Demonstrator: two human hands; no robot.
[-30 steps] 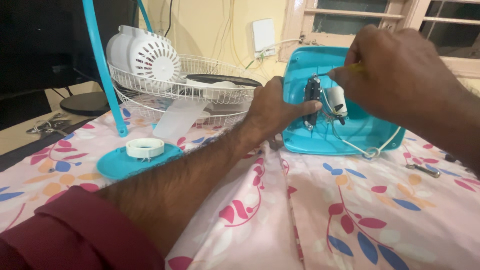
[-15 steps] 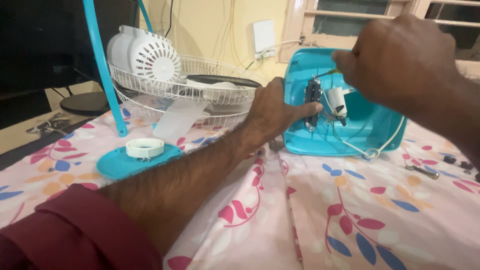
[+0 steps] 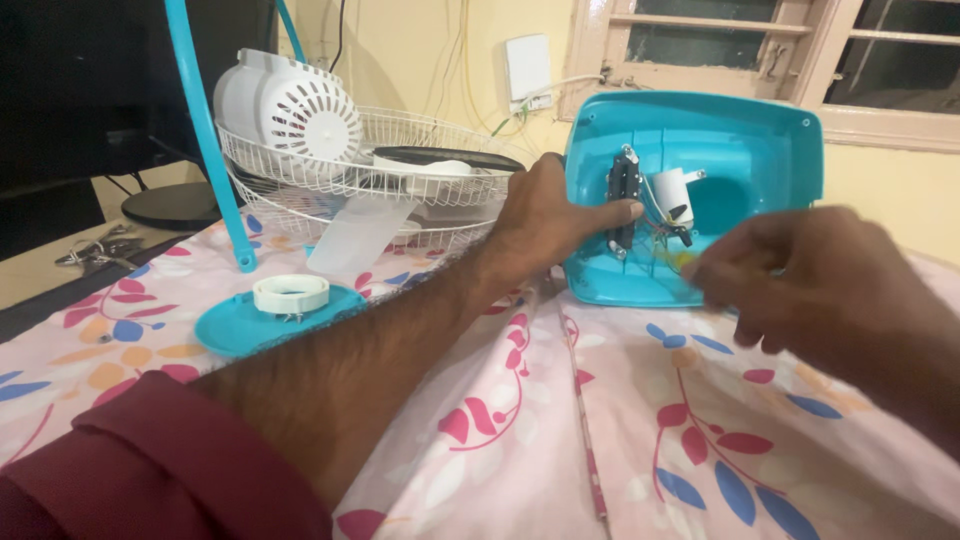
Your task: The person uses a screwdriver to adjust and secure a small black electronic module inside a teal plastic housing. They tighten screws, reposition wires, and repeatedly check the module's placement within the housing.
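Observation:
A teal plastic housing [image 3: 740,150] stands tilted on the flowered cloth [image 3: 600,430], its hollow side facing me. Inside it are a black switch block [image 3: 625,185], a white cylinder [image 3: 672,195] and thin wires. My left hand [image 3: 545,215] grips the housing's left edge, with a finger stretched onto the switch block. My right hand [image 3: 810,280] is blurred in front of the housing's lower right. Its fingertips are pinched around a small yellow piece [image 3: 682,262] by the wires.
A white wire fan guard [image 3: 330,180] with a white motor cover [image 3: 285,105] and a clear blade [image 3: 360,235] lies at the back left. A teal pole [image 3: 205,140] leans there. A teal disc [image 3: 235,330] carries a white ring [image 3: 290,293]. Keys [image 3: 95,245] lie far left.
My right hand has dropped from over the top of the housing to its lower right, uncovering the inside. My left hand has stayed on the housing's left edge.

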